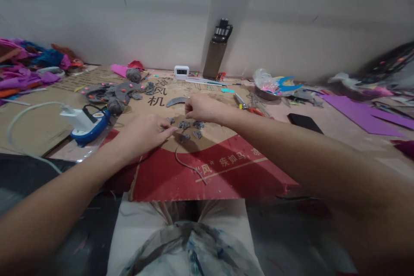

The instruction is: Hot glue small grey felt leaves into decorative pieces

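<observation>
My left hand rests knuckles up on the red and brown cardboard sheet, fingers pinched together near several small grey felt pieces. What the pinch holds is too small to name. My right hand hovers just behind those pieces with its fingers curled into a closed pinch, contents hidden. A thin grey strip trails across the red part of the cardboard toward me. A curved grey felt crescent lies just left of my right hand.
A blue and white glue gun with a white cable lies at left. Grey felt shapes with coloured dots, a dark bottle, a small white clock, scissors, a black phone and purple sheets surround the work area.
</observation>
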`<state>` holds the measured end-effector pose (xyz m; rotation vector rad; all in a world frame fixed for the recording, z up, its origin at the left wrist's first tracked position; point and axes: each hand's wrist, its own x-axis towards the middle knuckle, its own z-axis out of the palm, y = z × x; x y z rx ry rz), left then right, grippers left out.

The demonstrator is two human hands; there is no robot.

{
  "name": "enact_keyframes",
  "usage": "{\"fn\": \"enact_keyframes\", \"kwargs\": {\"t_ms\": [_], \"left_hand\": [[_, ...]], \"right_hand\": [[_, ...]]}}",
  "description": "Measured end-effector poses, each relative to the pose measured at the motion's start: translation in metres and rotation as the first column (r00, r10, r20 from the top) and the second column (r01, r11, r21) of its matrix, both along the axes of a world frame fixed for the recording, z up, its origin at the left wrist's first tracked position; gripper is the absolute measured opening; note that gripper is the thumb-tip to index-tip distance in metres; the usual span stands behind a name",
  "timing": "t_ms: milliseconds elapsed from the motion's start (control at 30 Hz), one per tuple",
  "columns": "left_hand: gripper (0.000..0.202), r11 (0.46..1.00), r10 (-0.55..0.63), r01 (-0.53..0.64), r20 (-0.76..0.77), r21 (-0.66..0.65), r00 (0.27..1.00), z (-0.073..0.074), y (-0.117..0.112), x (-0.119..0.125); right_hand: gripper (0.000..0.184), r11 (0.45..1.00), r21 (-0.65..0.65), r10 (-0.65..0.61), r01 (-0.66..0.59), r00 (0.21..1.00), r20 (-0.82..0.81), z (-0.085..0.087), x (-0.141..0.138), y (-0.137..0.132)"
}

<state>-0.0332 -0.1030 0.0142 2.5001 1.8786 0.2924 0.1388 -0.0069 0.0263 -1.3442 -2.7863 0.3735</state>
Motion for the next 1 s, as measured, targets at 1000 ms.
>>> {"fn": "enact_keyframes", "kwargs": {"t_ms": [1000], "left_hand": [[0.033,0.977,-0.209,0.212,0.073,-0.038,0.975,-0.039,0.012,0.013]], "right_hand": [[0.005,0.997,-0.076,-0.006,0.023,0.974,0.225,-0.002,-0.028,0.009]]}}
